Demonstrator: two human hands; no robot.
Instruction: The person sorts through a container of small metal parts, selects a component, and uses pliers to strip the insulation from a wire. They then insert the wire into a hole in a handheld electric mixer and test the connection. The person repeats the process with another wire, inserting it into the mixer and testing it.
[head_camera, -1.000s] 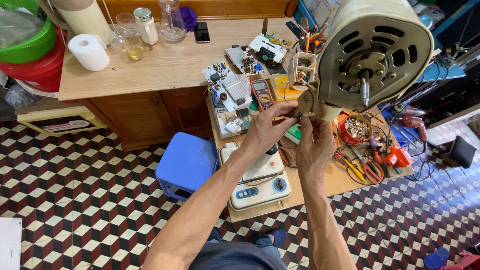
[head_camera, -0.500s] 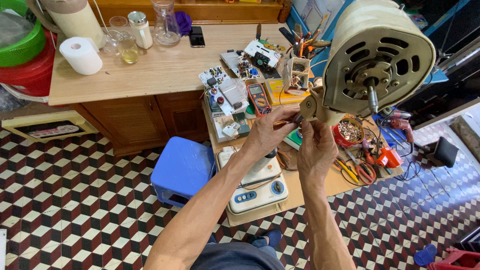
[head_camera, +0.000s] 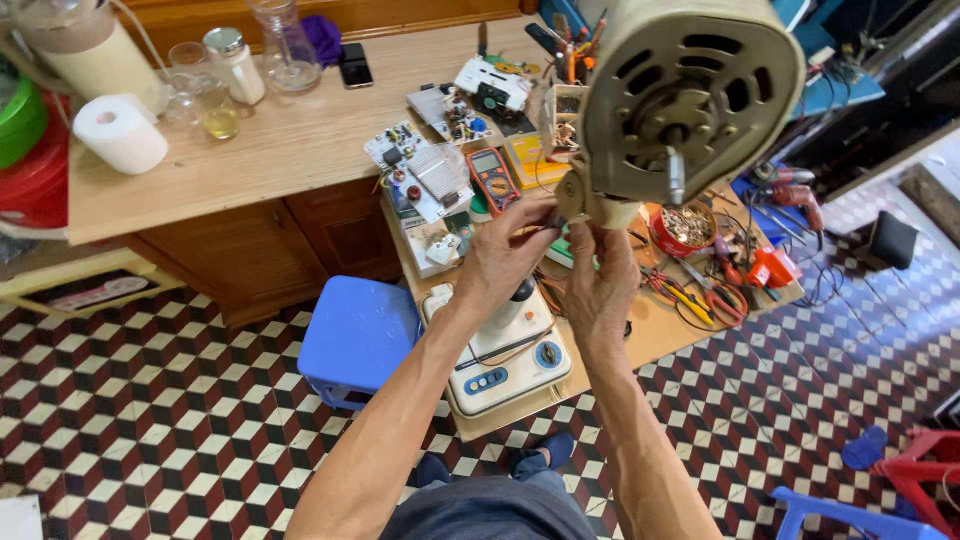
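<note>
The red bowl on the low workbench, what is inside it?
The red bowl holds a heap of small brownish metal pieces, too small to identify. The beige fan motor, held up by both hands, covers its upper left rim, so that part stays hidden.

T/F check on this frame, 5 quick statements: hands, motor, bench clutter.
1. Both hands are raised at the lower edge of the beige motor housing. True: left hand and right hand meet at its bottom bracket.
2. The blue stool stands on the wooden cabinet top. False: it stands on the checkered floor, beside the low board.
3. A roll of white tissue sits on the wooden cabinet top. True.
4. The orange multimeter is in the left hand. False: it lies on the board, untouched.
5. The motor's shaft points toward the camera. True.
</note>
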